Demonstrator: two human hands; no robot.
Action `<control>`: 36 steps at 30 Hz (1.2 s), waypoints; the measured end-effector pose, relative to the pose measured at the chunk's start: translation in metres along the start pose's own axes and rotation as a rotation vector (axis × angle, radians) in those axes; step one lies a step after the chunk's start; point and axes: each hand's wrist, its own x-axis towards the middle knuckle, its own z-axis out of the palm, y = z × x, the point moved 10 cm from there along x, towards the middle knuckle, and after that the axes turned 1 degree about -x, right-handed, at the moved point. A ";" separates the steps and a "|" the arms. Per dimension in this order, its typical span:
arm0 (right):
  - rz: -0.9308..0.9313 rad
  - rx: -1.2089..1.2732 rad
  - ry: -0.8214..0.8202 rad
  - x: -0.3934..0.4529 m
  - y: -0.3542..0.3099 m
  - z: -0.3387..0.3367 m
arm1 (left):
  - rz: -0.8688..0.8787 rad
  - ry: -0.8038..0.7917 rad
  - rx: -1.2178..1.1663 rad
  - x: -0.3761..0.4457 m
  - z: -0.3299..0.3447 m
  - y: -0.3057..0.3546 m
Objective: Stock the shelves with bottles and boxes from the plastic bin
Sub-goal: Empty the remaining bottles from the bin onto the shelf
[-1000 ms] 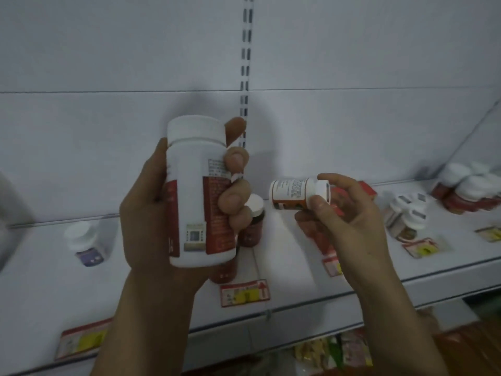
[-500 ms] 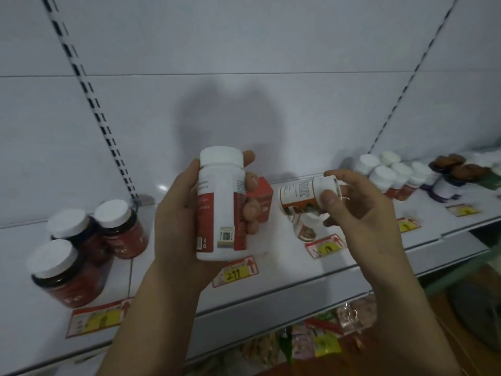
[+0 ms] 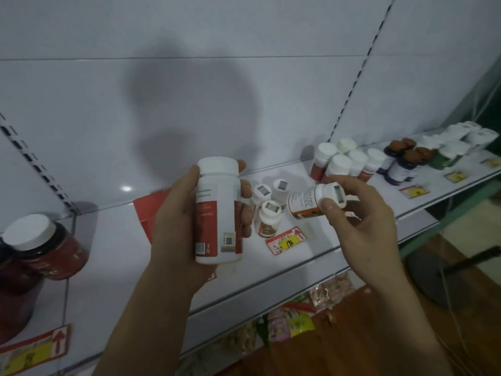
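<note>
At far left a dark red jar [image 3: 51, 248] with a white lid stands on the shelf [image 3: 135, 256]. Your left hand [image 3: 176, 229] grips the tall white bottle [image 3: 218, 213] upright, fingers [image 3: 245, 191] curled round it, label toward you, probably to read it. Three small bottles [image 3: 268, 210] stand grouped behind a price tag [image 3: 284, 240]; your right hand [image 3: 360, 221] pinches a matching small bottle [image 3: 314, 200] sideways above them, likely bound there. All stay capped, contents hidden.

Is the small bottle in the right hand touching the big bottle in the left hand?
Apart. The head view shows shelf between the small bottle and the big bottle.
</note>
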 end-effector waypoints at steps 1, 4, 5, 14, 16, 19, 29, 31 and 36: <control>-0.005 -0.016 -0.005 0.003 0.003 0.000 | -0.002 0.002 0.001 0.001 0.000 -0.003; -0.010 -0.065 -0.042 0.013 0.017 0.004 | 0.000 0.004 0.012 0.006 0.002 -0.011; -0.017 -0.082 -0.061 0.017 0.021 0.006 | 0.006 0.016 0.011 0.010 0.001 -0.013; -0.124 -0.247 -0.346 0.061 0.061 0.038 | 0.099 0.210 -0.009 0.032 -0.004 -0.037; -0.121 -0.242 -0.414 0.064 0.071 0.050 | 0.121 0.231 0.002 0.034 -0.004 -0.041; -0.144 -0.231 -0.498 0.065 0.082 0.063 | 0.154 0.265 0.018 0.035 -0.005 -0.047; -0.192 -0.132 -0.568 0.075 0.091 0.079 | 0.223 0.378 -0.002 0.039 -0.002 -0.063; -0.199 -0.110 -0.538 0.075 0.091 0.078 | 0.220 0.397 0.002 0.041 0.000 -0.066; -0.276 -0.110 -0.495 0.071 0.091 0.080 | 0.206 0.392 0.037 0.049 0.011 -0.069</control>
